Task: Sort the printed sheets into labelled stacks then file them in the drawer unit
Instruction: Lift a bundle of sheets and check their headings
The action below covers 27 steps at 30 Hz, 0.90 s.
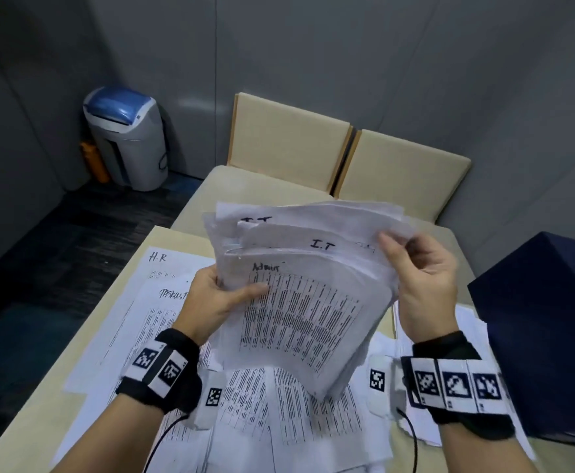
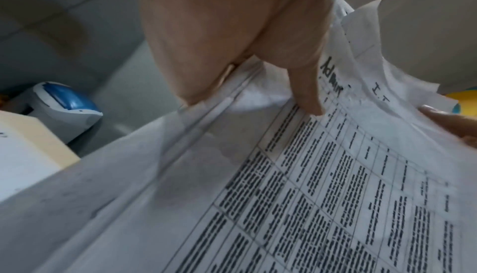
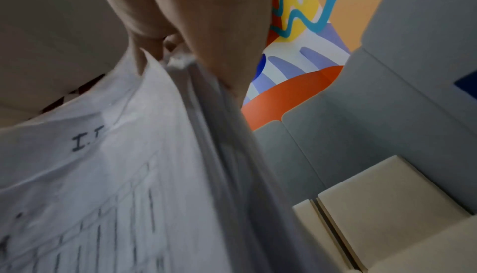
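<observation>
I hold a thick bundle of printed sheets (image 1: 299, 302) up over the table. My left hand (image 1: 224, 295) grips its left edge, thumb lying on the top sheet marked "Admin" (image 2: 333, 77). My right hand (image 1: 415, 264) pinches the upper right corners of the sheets marked "I.T" (image 3: 87, 140) and fans them back. More printed sheets lie flat on the table (image 1: 16, 421): one headed "H.R" (image 1: 163, 264) at the left, another headed "Tasklist" (image 1: 163, 308) beside it, others under my wrists.
A dark blue drawer unit (image 1: 548, 336) stands on the table at the right. Two beige chairs (image 1: 347, 155) face me across it. A grey and blue bin (image 1: 125, 138) sits on the floor at the far left.
</observation>
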Available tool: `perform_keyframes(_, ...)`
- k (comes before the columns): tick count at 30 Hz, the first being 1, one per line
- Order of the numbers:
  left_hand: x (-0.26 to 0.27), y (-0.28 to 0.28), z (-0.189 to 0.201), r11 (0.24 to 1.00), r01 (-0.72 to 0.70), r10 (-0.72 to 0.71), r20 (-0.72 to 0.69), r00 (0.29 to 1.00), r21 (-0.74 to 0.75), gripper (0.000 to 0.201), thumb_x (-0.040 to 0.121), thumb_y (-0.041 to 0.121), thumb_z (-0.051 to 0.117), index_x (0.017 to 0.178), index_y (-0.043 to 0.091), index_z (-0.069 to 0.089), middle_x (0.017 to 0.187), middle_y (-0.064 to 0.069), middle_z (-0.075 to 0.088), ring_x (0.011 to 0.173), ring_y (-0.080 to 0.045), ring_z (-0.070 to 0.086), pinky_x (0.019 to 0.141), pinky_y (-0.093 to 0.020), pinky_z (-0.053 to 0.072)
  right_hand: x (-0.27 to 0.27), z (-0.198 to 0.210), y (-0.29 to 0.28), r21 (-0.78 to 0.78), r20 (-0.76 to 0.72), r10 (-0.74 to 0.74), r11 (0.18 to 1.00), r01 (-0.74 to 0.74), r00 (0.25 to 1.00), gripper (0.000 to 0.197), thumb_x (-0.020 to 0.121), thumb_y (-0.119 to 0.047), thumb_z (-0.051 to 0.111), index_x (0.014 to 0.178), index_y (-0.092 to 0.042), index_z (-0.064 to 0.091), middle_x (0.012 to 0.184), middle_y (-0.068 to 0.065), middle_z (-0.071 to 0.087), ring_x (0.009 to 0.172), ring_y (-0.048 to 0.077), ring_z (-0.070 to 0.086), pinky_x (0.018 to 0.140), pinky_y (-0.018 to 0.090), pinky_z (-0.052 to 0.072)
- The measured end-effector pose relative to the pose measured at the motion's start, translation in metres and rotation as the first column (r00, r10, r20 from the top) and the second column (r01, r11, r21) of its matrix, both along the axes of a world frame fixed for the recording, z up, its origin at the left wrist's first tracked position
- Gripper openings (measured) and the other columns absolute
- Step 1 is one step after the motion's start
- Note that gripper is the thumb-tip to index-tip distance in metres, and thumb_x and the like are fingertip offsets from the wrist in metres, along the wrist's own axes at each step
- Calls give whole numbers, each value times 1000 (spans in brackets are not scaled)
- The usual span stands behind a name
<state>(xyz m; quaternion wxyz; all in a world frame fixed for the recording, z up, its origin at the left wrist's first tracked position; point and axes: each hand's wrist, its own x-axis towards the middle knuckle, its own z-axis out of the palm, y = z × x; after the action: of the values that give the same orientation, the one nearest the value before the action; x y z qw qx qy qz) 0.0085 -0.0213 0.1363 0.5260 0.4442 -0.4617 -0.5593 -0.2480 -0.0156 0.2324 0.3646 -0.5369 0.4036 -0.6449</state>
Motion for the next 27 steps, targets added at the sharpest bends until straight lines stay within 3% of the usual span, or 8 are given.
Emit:
perform_keyframes(5,5,-5,-19,999,12,-15,60,998,48,42,71,15,82,110,6,69,104,-6,76,97,-20,73,85,-31,59,-2,-24,-1,141,426,6,987,-73,905,19,92,-17,57,109,-19,64,103,3,73,92,18,69,85,32,58)
perform_keyframes(8,4,-9,-22,998,12,-16,72,997,61,24,80,19,74,98,3,72,95,-5,77,88,-20,72,76,-29,59,-15,-44,5,253,405,-113,968,8,907,24,94,-9,57,90,-25,74,89,2,71,81,15,68,76,30,52)
perform_keyframes(10,4,-10,-22,997,31,-34,45,998,65,26,84,19,70,100,-1,69,95,-4,76,85,-16,72,74,-28,59,-27,-60,9,299,344,-138,954,31,929,5,78,-28,77,79,-23,74,84,10,59,75,20,58,71,33,43)
perform_keyframes(15,10,-12,-25,993,92,-97,65,993,79,47,77,28,81,110,-2,64,103,-14,73,94,-31,71,82,-42,60,-33,-89,14,409,97,69,907,-103,993,103,62,-80,74,143,-22,48,134,2,64,120,17,61,97,38,49)
perform_keyframes(18,11,-9,-21,986,138,-143,51,988,89,63,71,38,80,114,-5,62,109,-24,69,99,-44,66,88,-52,58,-30,-94,10,490,-113,98,871,-30,989,107,44,-62,95,135,-25,51,127,0,69,120,18,64,103,44,51)
perform_keyframes(21,11,-4,-15,991,104,-106,20,994,81,61,68,36,82,113,0,64,109,-23,70,102,-45,65,91,-57,55,-27,-93,6,504,-57,122,860,-77,991,86,53,-25,97,128,-19,55,115,2,75,110,18,70,89,32,59)
perform_keyframes(24,5,2,0,995,84,-84,-8,996,55,64,60,27,87,114,1,64,108,-15,73,102,-37,69,89,-48,58,-15,-81,9,404,-15,166,903,-146,986,55,64,7,86,113,-6,67,100,8,79,95,22,75,77,25,59)
perform_keyframes(27,-5,6,14,999,38,-37,41,998,-35,78,62,19,94,128,9,54,117,-6,71,107,-22,69,89,-41,58,-9,-81,14,354,13,132,927,-128,991,49,67,7,84,112,0,67,102,16,77,96,30,74,80,34,62)
